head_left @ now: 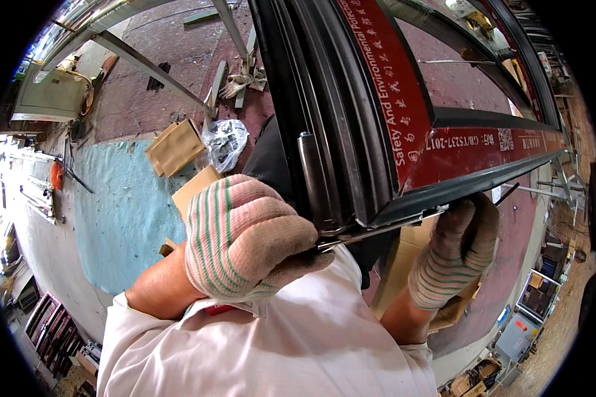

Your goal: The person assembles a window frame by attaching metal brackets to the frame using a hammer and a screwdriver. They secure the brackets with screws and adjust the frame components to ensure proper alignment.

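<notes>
The left glove (235, 231) is cream with green stripes, and the right glove (447, 261) is similarly striped. The frame (338, 86) is black, its film (463, 132) dark red.

Place: workshop
Floor (136, 99), lower left edge: dark-red frames (48, 323)
Lower right edge: grey box (515, 339)
Upper left: metal stand (149, 70)

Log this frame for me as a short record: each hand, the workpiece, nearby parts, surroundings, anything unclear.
Left hand: striped glove, fingers curled at the left end of a thin metal strip
Right hand: striped glove, raised at the frame's lower edge
Workpiece: black frame with red printed film
Nearby part: dark metal cylinder along the frame's left side
Floor: blue mat, cardboard piece, clear plastic bag
Unclear: fingertip contact in both hands, partly hidden
</notes>
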The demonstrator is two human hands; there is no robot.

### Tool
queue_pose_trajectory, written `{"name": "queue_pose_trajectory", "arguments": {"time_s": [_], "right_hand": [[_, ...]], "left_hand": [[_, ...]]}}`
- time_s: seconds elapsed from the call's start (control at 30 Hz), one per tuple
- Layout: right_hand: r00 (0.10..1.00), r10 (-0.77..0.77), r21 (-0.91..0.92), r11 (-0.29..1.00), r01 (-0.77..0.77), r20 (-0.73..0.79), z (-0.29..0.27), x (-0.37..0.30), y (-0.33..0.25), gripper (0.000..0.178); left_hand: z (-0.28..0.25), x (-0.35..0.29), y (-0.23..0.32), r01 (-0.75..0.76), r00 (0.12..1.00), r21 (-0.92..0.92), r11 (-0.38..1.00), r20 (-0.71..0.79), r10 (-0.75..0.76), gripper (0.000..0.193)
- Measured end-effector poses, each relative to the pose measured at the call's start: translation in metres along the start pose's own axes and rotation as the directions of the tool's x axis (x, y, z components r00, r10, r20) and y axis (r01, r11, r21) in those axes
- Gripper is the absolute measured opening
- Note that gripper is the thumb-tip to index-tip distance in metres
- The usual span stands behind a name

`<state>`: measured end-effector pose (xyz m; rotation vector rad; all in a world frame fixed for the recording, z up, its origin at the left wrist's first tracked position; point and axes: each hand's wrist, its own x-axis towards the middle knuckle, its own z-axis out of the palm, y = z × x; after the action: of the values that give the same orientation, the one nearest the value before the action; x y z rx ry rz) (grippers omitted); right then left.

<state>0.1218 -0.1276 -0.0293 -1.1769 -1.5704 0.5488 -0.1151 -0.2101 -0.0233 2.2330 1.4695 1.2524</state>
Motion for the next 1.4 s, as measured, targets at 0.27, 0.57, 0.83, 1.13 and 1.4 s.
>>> {"name": "queue_pose_trajectory", "arguments": {"time_s": [0.27,0.57,0.83,1.13,1.4], "right_hand": [[0.993,-0.117,-0.215,0.970,0.112,-0.010,-0.002,0.001,-0.001,0.022],[0.996,-0.092,-0.207,0.974,0.089,-0.005,-0.003,0.000,-0.005,0.022],[0.978,-0.208,-0.256,0.945,0.206,0.017,0.001,0.001,-0.003,0.021],[0.987,-0.151,-0.216,0.967,0.138,-0.046,0.003,-0.001,-0.007,0.022],[0.997,-0.072,-0.183,0.981,0.069,-0.010,-0.003,-0.002,-0.009,0.021]], "left_hand": [[0.005,-0.006,0.001,0.012,0.998,-0.006,1.000,-0.056,-0.012,0.031],[0.003,-0.004,-0.003,-0.010,1.000,-0.027,1.000,-0.027,0.010,0.031],[0.007,-0.006,0.002,0.028,0.996,0.017,0.999,-0.089,-0.027,0.027],[0.007,-0.007,0.002,-0.010,0.996,-0.033,0.999,-0.087,0.007,0.028],[0.008,-0.007,-0.002,-0.012,0.997,-0.006,1.000,-0.080,0.011,0.027]]}}
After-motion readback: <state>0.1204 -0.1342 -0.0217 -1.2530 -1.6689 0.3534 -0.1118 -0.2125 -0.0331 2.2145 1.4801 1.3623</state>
